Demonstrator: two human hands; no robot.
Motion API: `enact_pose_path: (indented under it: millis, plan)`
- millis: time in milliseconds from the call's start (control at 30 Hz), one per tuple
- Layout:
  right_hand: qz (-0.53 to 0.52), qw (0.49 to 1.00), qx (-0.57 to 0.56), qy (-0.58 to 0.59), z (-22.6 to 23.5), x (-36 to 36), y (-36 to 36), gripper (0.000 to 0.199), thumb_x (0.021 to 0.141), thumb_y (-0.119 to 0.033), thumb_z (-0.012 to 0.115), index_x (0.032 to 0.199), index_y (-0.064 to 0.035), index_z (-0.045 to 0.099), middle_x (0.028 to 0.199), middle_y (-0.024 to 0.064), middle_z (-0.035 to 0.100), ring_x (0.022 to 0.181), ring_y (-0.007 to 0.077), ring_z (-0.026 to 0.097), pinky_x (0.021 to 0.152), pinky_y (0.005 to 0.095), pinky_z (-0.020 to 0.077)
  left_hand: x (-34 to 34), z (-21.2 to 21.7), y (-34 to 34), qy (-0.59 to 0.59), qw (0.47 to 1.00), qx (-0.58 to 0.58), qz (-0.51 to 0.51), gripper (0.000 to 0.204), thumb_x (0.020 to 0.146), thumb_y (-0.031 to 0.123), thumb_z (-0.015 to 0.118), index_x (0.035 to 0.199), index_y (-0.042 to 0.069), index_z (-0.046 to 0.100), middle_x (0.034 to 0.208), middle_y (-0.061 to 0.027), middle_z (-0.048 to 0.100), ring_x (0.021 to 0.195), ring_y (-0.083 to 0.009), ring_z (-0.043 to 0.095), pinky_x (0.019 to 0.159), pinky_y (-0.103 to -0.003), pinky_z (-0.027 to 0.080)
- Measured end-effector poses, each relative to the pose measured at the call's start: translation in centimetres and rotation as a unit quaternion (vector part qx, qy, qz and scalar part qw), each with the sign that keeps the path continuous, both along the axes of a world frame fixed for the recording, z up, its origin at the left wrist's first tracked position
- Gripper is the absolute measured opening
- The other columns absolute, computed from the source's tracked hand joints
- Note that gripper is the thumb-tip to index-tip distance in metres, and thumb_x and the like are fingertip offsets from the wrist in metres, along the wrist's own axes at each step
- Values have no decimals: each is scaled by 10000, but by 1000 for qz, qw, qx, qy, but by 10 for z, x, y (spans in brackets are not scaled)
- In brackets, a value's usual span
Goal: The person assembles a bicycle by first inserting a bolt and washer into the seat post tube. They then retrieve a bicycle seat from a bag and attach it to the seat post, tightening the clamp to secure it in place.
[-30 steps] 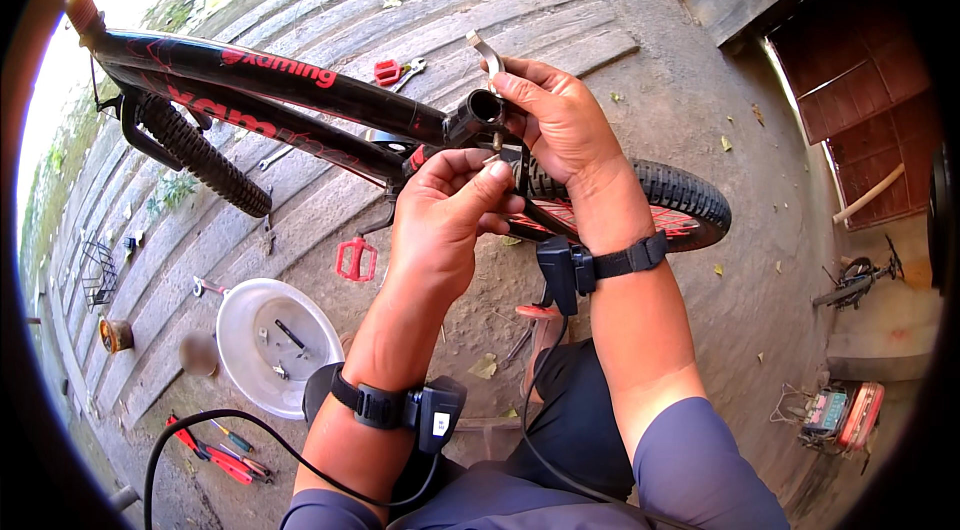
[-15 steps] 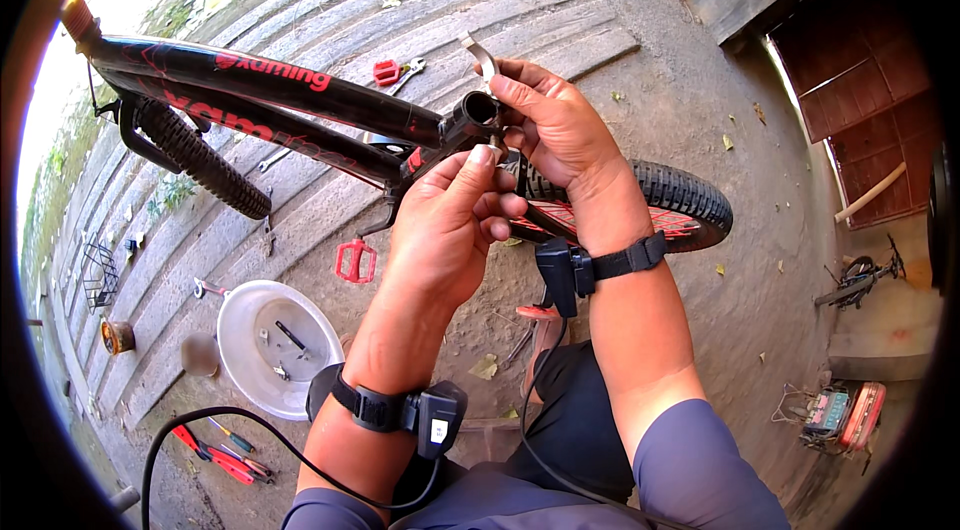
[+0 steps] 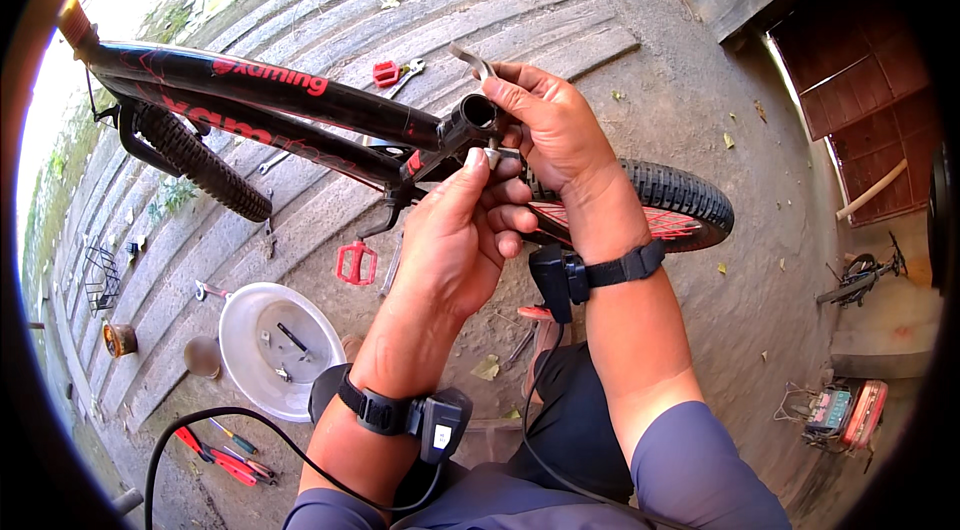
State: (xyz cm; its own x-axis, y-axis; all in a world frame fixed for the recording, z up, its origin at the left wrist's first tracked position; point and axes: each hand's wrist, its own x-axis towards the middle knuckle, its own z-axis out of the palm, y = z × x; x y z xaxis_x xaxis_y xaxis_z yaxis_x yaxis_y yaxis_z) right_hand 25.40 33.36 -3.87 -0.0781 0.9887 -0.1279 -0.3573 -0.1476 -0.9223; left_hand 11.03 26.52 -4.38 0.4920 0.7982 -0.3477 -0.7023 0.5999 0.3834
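Observation:
A black bicycle frame [image 3: 370, 112] with red lettering stands in front of me, its seat tube [image 3: 478, 112] open at the top and without a post. My right hand [image 3: 560, 135] is closed beside that opening, thumb and fingers on a curved silver quick-release lever [image 3: 470, 60]. Just below the tube's mouth, my left hand [image 3: 450, 235] pinches a small metal piece [image 3: 493, 156], seemingly the nut end of the seat clamp; fingers partly hide it. The rear wheel [image 3: 680, 198] sits behind my right wrist, and a red pedal [image 3: 356, 263] hangs left of my left forearm.
A white basin [image 3: 250, 360] holding small parts rests on the ground at left. Red-handled tools [image 3: 232, 465], a loose red pedal [image 3: 386, 74] and wrenches [image 3: 405, 78] lie about. The front wheel [image 3: 215, 165] is far left. A red box-like machine [image 3: 860, 417] stands at right.
The lever has tipped further left and down under my right fingers. My left hand has turned a little, its fingers more spread below the metal piece. The bicycle has barely moved.

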Motion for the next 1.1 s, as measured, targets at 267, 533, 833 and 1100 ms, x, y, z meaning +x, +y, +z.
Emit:
enact_pose_path:
  millis: [267, 533, 833, 1100]
  plan:
    - [3, 1000, 3, 22, -1, 0, 0, 227, 889, -82, 644, 1093, 11, 604, 902, 70, 674, 756, 129, 662, 653, 248, 558, 8, 4, -1, 116, 989, 75, 45, 258, 964, 287, 569, 974, 30, 548, 773, -56, 617, 597, -128, 625, 444, -203, 434]
    - [14, 999, 1, 50, -6, 1, 1, 228, 892, -86, 645, 1095, 7, 600, 905, 71, 673, 774, 135, 665, 680, 261, 566, 9, 4, -2, 186, 977, 98, 22, 294, 957, 339, 574, 949, 46, 552, 756, -63, 624, 559, -130, 617, 436, -206, 422]
    - [9, 999, -7, 49, -5, 0, 0, 228, 891, -84, 648, 1097, 3, 598, 890, 71, 670, 731, 121, 650, 614, 241, 545, 2, 1, 2, 29, 999, 32, -14, 396, 999, 402, 431, 1004, 35, 582, 784, -82, 651, 583, -160, 642, 410, -215, 418]
    - [15, 999, -5, 49, -5, 0, 1, 242, 886, -87, 655, 1103, 4, 597, 884, 63, 669, 702, 107, 636, 586, 222, 529, 2, 2, 5, 80, 996, 33, 9, 296, 972, 332, 507, 966, 43, 572, 779, -81, 642, 568, -146, 626, 404, -209, 405]
